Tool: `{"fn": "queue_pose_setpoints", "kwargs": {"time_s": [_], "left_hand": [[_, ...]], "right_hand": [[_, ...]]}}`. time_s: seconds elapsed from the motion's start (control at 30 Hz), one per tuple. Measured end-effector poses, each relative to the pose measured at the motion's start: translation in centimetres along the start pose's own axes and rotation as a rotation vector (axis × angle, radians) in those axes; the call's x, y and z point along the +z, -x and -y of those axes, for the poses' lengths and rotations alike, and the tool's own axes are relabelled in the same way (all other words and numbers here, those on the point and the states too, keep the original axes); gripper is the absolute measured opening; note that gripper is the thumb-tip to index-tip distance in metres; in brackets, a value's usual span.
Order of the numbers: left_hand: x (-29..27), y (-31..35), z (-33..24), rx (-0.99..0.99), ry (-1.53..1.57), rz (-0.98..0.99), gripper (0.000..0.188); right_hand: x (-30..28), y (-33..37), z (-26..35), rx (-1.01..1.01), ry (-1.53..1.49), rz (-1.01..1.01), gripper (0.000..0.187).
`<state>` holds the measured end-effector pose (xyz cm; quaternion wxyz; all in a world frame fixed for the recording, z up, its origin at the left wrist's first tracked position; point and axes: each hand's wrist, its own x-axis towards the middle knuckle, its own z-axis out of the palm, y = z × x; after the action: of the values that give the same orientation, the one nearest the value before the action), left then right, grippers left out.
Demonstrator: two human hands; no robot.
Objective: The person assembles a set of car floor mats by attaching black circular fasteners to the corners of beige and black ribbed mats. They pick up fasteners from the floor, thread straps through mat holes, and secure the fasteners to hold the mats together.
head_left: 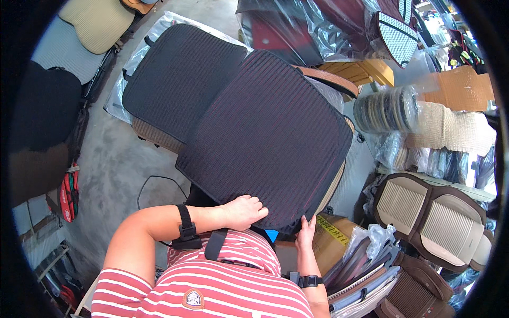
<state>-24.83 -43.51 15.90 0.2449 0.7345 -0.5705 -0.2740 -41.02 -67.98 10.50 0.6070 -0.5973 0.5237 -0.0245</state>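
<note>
A black ribbed car seat cover [265, 132] with dark red lines lies over a stack in front of me. Its near edge is close to my waist. My left hand [245, 213] is closed at that edge, with the fingers curled over the cover. My right hand [306, 232] pinches the near right corner, thumb on top and the other fingers hidden beneath. Another black ribbed panel [183, 74] adjoins the cover at the far left. Tan covers [333, 191] show under the right edge. A small blue tag [272, 235] hangs below, between my hands.
Clear plastic wrap [119, 98] sticks out under the far panel. A cardboard box [331, 241] and upright bagged covers [366, 259] stand to my right. Wrapped round rolls [387, 109] and a beige-brown seat cover [429, 214] are farther right. Black covers [47, 106] line the left.
</note>
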Motion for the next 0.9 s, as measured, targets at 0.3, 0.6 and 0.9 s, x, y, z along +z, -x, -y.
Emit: {"fn": "queue_pose_setpoints", "kwargs": {"time_s": [0.3, 0.6, 0.9], "left_hand": [[1.4, -0.7, -0.2, 0.035, 0.021, -0.183, 0.056], [-3.4, 0.4, -2.1, 0.100, 0.086, -0.363, 0.048], [-1.7, -1.3, -3.0, 0.132, 0.111, -0.515, 0.041]], "right_hand": [[1.0, 1.7, 1.4, -0.088, -0.141, 0.105, 0.054], [2.3, 4.0, 3.4, -0.108, -0.371, 0.282, 0.053], [2.0, 3.6, 3.8, -0.240, -0.162, 0.207, 0.060]]}}
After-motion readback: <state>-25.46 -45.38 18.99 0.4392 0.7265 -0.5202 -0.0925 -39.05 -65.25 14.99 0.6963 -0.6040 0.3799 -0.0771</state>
